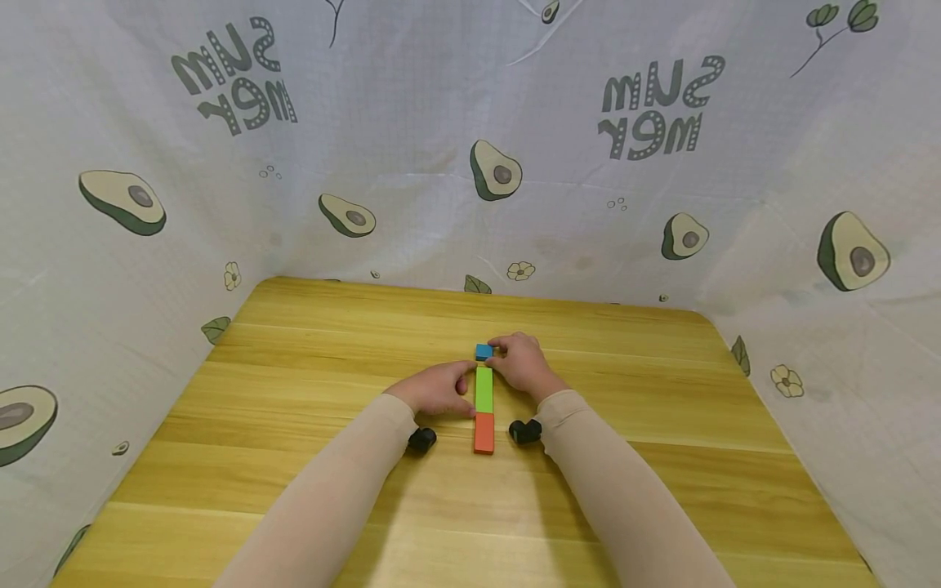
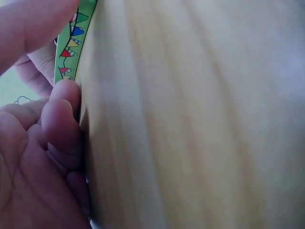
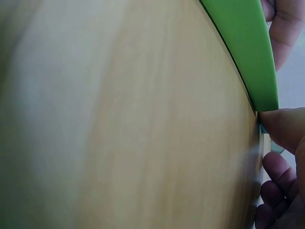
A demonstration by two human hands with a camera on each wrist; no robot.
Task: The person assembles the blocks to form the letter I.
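Observation:
On the wooden table, a blue block (image 1: pixel 483 352), a long green block (image 1: pixel 483 390) and a red block (image 1: pixel 483 434) stand in one line. My left hand (image 1: pixel 437 388) holds the green block from the left, thumb near its red end and forefinger near its far end. Printed bunting runs along the green block's side (image 2: pixel 71 50) in the left wrist view. My right hand (image 1: pixel 520 362) pinches the blue block, forefinger at its far side and thumb at its near side. In the right wrist view the right thumb (image 3: pixel 286 126) meets the green block's end (image 3: pixel 264 93), hiding most of the blue block.
The wooden table top (image 1: pixel 632 367) spreads out on both sides of the blocks. Behind and beside it hangs a white cloth (image 1: pixel 412 122) printed with avocados. A black wrist device (image 1: pixel 422 440) is under the left wrist and another (image 1: pixel 525 431) under the right.

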